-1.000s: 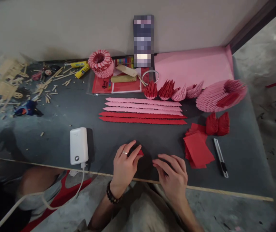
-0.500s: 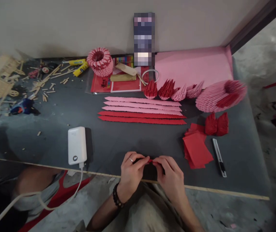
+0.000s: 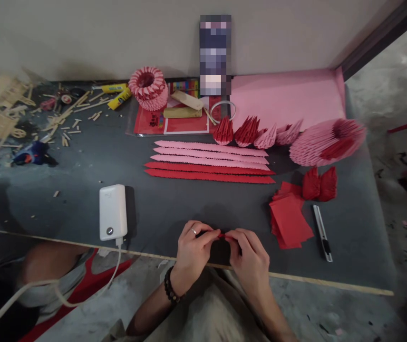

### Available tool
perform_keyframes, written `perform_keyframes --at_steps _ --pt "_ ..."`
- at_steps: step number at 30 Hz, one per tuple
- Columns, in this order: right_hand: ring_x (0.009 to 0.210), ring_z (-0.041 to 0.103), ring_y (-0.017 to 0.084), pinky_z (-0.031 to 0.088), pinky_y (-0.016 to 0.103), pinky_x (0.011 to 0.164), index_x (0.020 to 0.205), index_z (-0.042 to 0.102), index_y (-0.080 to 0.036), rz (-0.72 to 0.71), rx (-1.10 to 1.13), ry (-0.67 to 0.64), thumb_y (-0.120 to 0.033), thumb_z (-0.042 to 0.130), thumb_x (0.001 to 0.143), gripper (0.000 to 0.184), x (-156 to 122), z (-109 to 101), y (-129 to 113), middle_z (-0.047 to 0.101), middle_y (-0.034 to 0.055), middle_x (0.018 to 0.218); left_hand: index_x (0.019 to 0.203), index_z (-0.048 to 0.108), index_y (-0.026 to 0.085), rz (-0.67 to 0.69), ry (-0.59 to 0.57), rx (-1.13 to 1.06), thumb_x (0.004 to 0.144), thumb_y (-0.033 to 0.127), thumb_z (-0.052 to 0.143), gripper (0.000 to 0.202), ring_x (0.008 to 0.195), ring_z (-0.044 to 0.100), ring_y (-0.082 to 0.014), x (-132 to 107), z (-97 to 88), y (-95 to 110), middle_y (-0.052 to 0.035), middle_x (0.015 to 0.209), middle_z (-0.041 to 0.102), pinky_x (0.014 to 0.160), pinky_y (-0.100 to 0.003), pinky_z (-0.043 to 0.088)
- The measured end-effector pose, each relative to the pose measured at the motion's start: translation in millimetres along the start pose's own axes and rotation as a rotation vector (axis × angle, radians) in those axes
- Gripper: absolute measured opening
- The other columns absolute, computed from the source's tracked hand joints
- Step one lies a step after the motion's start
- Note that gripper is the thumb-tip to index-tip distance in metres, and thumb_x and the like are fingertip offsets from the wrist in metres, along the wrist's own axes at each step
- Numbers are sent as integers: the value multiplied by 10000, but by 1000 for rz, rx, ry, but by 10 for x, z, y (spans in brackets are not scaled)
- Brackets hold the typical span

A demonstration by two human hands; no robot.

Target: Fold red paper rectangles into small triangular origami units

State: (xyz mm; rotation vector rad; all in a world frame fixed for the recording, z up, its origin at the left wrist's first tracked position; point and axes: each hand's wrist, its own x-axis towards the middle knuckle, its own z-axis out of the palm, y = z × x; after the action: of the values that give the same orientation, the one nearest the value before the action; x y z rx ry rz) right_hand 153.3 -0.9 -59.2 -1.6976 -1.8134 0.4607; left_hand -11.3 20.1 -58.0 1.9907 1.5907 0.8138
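Between my fingertips, over the front of the dark table, is a small piece of red paper (image 3: pixel 222 235), mostly hidden by the fingers. My left hand (image 3: pixel 194 247), with a ring and a beaded bracelet, pinches its left end. The right end is pinched by my right hand (image 3: pixel 249 254). To the right lies a loose stack of red paper pieces (image 3: pixel 289 221), with a utility knife (image 3: pixel 322 232) beside it. Beyond my hands, several pink paper strips (image 3: pixel 210 154) and red paper strips (image 3: pixel 210 176) with jagged edges lie side by side.
A white power bank (image 3: pixel 112 213) with a cable stands left of my hands. Folded-paper pieces (image 3: pixel 326 142) and a round paper vase shape (image 3: pixel 149 89) line the back. Wooden sticks and a wooden model (image 3: pixel 2 104) cover the far left. Someone's leg (image 3: pixel 53 263) shows below the table edge.
The camera view has shifted slightly. Both hands keep their pinch on the red paper, with hardly any movement of the fingers.
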Motion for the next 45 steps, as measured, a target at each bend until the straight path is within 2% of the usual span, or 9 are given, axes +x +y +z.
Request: perform_keyframes --at_steps 7,20,25,33,38,42,45 --pt "880 668 139 550 264 856 976 676 -220 2 -3 -6 -97 551 936 180 18 19 16 703 10 946 1006 821 273 -1 -23 -21 892 98 728 229 879 620 -184 -5 -6 -9 -18 878 742 786 -322 566" --pt "810 667 160 581 312 782 1002 701 -237 -100 -67 8 -83 591 921 205 -11 -4 68 731 7 926 1010 820 294 -6 6 -48 879 106 744 241 863 633 -187 8 -2 -19 -12 864 745 779 -335 581" --pt "824 685 162 592 315 797 1023 705 -250 -113 -79 -16 -106 588 928 208 6 -25 81 746 16 943 1014 821 277 13 -26 -45 896 122 733 214 873 640 -185 24 -20 -23 -26 870 749 795 -339 586" --pt "832 690 146 579 301 830 1070 729 -243 -189 -110 -61 -63 536 914 306 -4 -6 51 768 27 1002 984 824 263 31 1 -39 893 88 721 222 857 644 -178 33 -6 -30 -27 862 754 782 -322 582" --pt "833 726 154 586 305 807 1211 704 -305 -135 -13 -103 -147 600 942 328 43 -112 150 788 -8 969 962 824 259 23 -27 -50 885 100 736 198 867 635 -176 37 -34 -20 -26 857 754 793 -313 573" --pt "828 746 160 603 326 806 1091 729 -367 -132 55 -121 -117 593 932 326 50 -176 226 794 -52 959 1018 821 281 39 -13 -55 883 110 741 233 864 631 -183 38 -42 -21 -27 856 757 786 -326 580" --pt "806 749 165 613 339 794 1090 728 -360 -148 49 -113 -103 605 917 333 57 -176 208 797 -45 961 1029 819 293 35 -19 -55 892 106 725 250 855 636 -193 34 -33 -34 -35 848 757 775 -349 590"
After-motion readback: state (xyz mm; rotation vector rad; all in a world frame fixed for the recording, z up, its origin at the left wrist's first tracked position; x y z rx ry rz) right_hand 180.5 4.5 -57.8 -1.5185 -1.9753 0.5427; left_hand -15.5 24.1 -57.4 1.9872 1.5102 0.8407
